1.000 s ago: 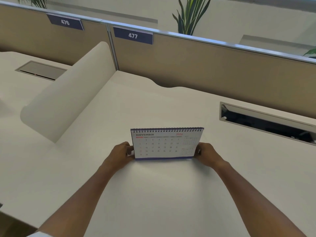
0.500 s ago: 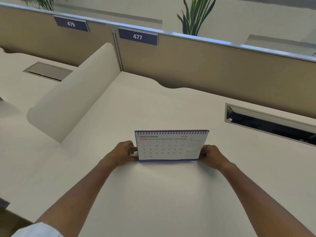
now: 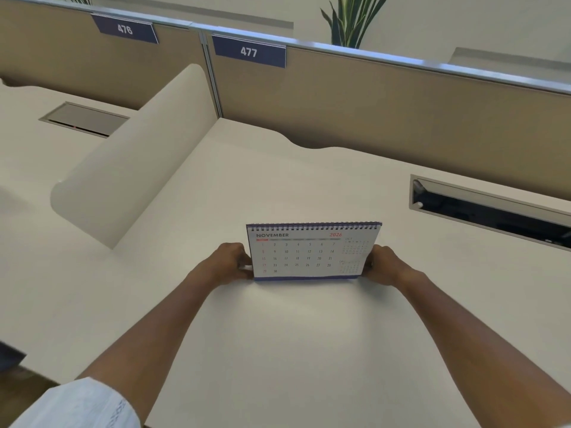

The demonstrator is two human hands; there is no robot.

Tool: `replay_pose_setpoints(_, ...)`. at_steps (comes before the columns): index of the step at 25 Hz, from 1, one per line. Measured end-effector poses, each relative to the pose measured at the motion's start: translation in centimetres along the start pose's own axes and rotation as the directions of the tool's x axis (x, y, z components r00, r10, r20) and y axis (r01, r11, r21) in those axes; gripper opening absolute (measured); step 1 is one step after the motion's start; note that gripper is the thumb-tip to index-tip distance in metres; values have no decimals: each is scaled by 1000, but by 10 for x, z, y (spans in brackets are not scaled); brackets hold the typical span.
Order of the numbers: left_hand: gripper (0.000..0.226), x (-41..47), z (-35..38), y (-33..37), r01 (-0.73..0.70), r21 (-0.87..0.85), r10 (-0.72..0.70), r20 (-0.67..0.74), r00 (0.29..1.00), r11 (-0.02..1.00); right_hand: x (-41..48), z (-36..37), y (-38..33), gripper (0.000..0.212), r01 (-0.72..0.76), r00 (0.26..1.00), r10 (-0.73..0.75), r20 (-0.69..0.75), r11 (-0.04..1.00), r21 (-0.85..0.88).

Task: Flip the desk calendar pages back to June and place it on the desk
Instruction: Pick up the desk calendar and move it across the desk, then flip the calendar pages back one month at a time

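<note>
A spiral-bound desk calendar (image 3: 309, 251) stands upright on the white desk (image 3: 278, 335), its front page reading NOVEMBER 2026. The wire binding runs along its top edge and a blue base strip shows at the bottom. My left hand (image 3: 230, 263) grips the calendar's left edge and my right hand (image 3: 383, 264) grips its right edge. Both hands rest low, close to the desk surface. The pages behind the front one are hidden.
A curved white divider (image 3: 129, 168) rises at the left. A tan partition (image 3: 370, 100) with labels 476 and 477 closes the back. An open cable slot (image 3: 491, 208) lies at the right, a closed flap (image 3: 83, 118) at the far left.
The calendar and both hands keep the same grip and pose. The view has shifted slightly, so everything sits a little further right in the picture.
</note>
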State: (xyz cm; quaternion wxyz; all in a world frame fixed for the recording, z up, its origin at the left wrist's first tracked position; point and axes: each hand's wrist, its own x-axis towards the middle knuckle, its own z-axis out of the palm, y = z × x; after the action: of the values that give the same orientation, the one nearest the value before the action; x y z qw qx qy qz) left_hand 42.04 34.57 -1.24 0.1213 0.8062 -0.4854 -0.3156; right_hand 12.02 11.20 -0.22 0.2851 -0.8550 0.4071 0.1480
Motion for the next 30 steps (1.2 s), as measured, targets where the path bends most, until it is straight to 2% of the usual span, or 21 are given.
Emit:
replay_pose_setpoints(3,41,-2,1,0,32,-21,-32,1,999,999,-3,0,-1,26,-6,1000,6,1,1000,16)
replay_pose_setpoints(5,38,-4,2,1,39,-43,-40,-32,999,998,-7,1,-2,15,-11,999,13,-30,998,66)
replay_pose_setpoints(6,35,-6,3,1,42,-56,-45,-55,997,998,-11,2,-3,4,-8,998,15,-54,992,124)
replay_pose_setpoints(8,31,-12,6,0,35,-87,-46,-123,991,996,-17,8,-2,11,-20,990,59,-131,960,281)
replay_pose_setpoints(10,28,-20,13,-4,40,-148,-72,-215,974,988,-25,19,2,17,-39,963,152,-221,894,446)
replay_pose_setpoints(12,20,-31,23,-4,92,-261,-175,-315,933,961,-34,32,8,19,-43,924,271,-269,775,631)
replay_pose_setpoints(15,19,-56,40,10,95,-547,-356,-395,847,832,-53,47,7,17,21,868,392,-304,583,813)
replay_pose_setpoints(17,22,-72,52,23,33,-652,-393,-415,821,757,-64,55,0,20,70,849,423,-317,504,861)
replay_pose_setpoints(20,34,-85,67,37,-23,-720,-393,-405,825,693,-74,62,-11,21,125,825,466,-320,402,907)
replay_pose_setpoints(26,36,-93,76,51,-74,-798,-411,-385,827,598,-85,56,-26,23,165,813,484,-324,343,925)
replay_pose_setpoints(30,28,-99,80,55,-97,-857,-461,-363,810,505,-92,57,-37,25,180,801,487,-349,360,915)
